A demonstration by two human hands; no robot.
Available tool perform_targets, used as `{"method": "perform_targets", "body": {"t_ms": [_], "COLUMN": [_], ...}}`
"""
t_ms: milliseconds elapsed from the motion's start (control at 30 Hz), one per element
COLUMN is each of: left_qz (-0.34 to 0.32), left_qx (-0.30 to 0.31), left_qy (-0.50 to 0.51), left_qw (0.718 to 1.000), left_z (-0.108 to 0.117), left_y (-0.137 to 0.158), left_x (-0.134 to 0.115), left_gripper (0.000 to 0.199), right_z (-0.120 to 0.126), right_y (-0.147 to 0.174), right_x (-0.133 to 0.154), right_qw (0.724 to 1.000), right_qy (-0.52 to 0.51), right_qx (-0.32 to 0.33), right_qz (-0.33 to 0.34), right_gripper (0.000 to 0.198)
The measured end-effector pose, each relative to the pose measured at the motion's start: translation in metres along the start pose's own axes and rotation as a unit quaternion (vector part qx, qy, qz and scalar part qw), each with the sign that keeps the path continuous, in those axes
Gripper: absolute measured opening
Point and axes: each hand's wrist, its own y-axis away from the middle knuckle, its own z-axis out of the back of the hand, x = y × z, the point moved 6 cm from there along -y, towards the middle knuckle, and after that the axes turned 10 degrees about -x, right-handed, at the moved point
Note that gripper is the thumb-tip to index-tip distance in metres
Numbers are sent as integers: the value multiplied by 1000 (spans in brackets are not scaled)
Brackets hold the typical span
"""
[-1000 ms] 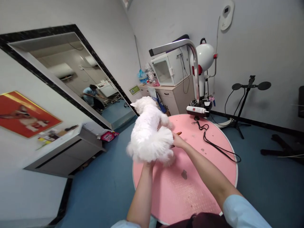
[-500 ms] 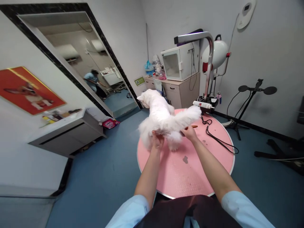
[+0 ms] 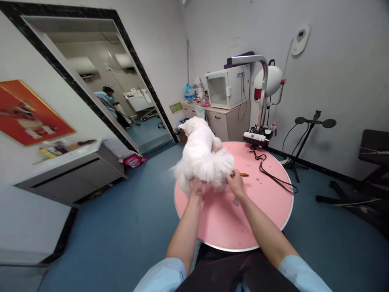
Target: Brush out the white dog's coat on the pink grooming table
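Note:
A fluffy white dog stands on the round pink grooming table, its rear towards me and its head turned to the left. My left hand is closed at the fur of its hindquarters, under the tail; the fingertips are buried in hair. At the right side of the rump, my right hand grips a brush whose wooden handle sticks out to the right. The brush's head is mostly hidden by the hand and the fur.
A black lead lies along the table's right side. A white tube rests at the foot of the metal grooming arm. Behind stand a cabinet and a black stand. Through the doorway, another person bends over.
The dog's tail has swung left and down, curling over its rump. My right hand has moved slightly left and lower with the brush. My left hand stays at the hindquarters. The camera view has shifted.

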Motion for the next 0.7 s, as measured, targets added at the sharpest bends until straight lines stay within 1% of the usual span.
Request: {"method": "perform_targets", "body": {"t_ms": [67,100,167,200,233,267,333,400,433,467,533,567,600,633,700], "left_qz": [21,34,54,60,68,77,97,76,48,17,-20,-18,-6,6,16], "left_qx": [14,20,27,26,23,18,8,1,10,28,81,109,133,150,181], "left_qy": [-6,-13,-33,-48,-69,-97,-166,-215,-232,-249,-291,-314,-335,-350,-374], "left_qw": [1000,999,998,997,995,992,981,974,971,968,953,943,933,925,910], "left_z": [-1,-2,-1,1,5,10,22,30,30,27,21,19,20,23,31], "left_y": [4,6,10,12,13,14,13,11,11,12,21,29,37,46,62], "left_x": [2,4,6,6,6,7,10,11,11,12,17,21,23,22,8], "left_gripper": [46,46,43,40,37,35,32,33,34,34,27,22,19,18,17], "right_z": [15,19,17,13,7,4,8,13,13,9,-1,-6,-6,-1,18], "right_y": [-2,-3,-2,-1,0,-1,-5,-8,-8,-8,-6,-4,-4,-4,-6], "right_x": [-15,-17,-12,-7,-3,-5,-16,-21,-19,-15,-6,-5,-10,-17,-34], "right_qw": [998,998,998,997,996,998,999,998,998,998,997,989,976,964,944], "right_qy": [18,14,-15,-35,-41,-23,10,14,5,0,50,113,191,244,311], "right_qx": [-42,-58,-57,-46,-18,-6,-32,-60,-65,-56,-3,36,66,84,105], "right_qz": [-32,-31,11,44,71,59,7,-13,-5,16,66,84,76,62,36], "right_gripper": [26,28,33,34,35,32,26,27,29,30,32,32,31,30,27]}}
